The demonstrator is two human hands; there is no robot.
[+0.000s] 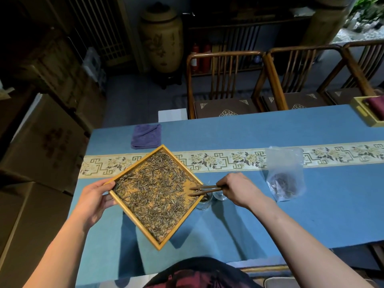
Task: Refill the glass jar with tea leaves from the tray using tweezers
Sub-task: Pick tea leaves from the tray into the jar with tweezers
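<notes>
My left hand (96, 199) grips the left corner of a square wooden tray (182, 222), lifted above the blue table and turned like a diamond. Dry tea leaves (154, 190) cover its floor. My right hand (236, 189) holds dark wooden tweezers (204, 190), whose tips reach over the tray's right corner among the leaves. Under that corner stands the glass jar (204, 202), partly hidden by the tray, with some tea inside. A second piece of clear glass (220, 196), perhaps the lid, sits right beside it under my right hand.
A clear plastic bag (284, 173) with dark contents lies right of my hand. A folded purple cloth (146, 136) rests at the far left of the table. A wooden box (367, 112) sits at the far right corner. Wooden chairs (224, 84) line the far side.
</notes>
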